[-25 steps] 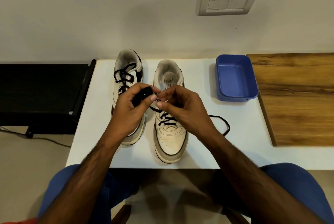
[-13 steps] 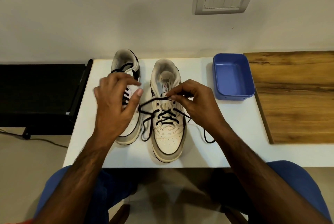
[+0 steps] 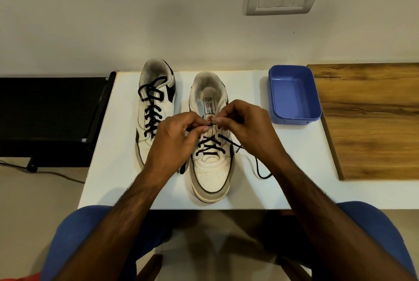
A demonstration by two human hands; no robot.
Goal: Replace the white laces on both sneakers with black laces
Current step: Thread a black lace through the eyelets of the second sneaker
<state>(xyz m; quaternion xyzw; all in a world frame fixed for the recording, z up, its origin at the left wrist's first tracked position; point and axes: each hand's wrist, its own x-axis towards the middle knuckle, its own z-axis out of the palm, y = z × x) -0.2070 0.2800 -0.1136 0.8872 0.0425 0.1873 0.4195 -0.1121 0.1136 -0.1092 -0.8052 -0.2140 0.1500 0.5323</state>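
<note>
I am bringing my left hand (image 3: 174,142) back in from over the left sneaker (image 3: 154,108), already fully laced in black, to the right sneaker (image 3: 210,156) on the worktop (image 3: 283,178). Its fingers are now pinching the black lace (image 3: 210,142) tip at an upper eyelet, while my right hand (image 3: 247,126) is pinching the lace opposite, so threading is resuming; upper eyelets remain.

Under the fingers (image 3: 205,130), matt black woven lace (image 3: 209,144) crosses a scuffed, smooth leather-look sneaker (image 3: 210,172) with a dull rubbery sole. Left of the fingers, the other sneaker (image 3: 156,90) shows the same worn finish. The counter (image 3: 113,167) is smooth matt white; right of the fingers, a blue plastic tray (image 3: 292,120) with a soft sheen and a grained wood board (image 3: 374,122).
</note>
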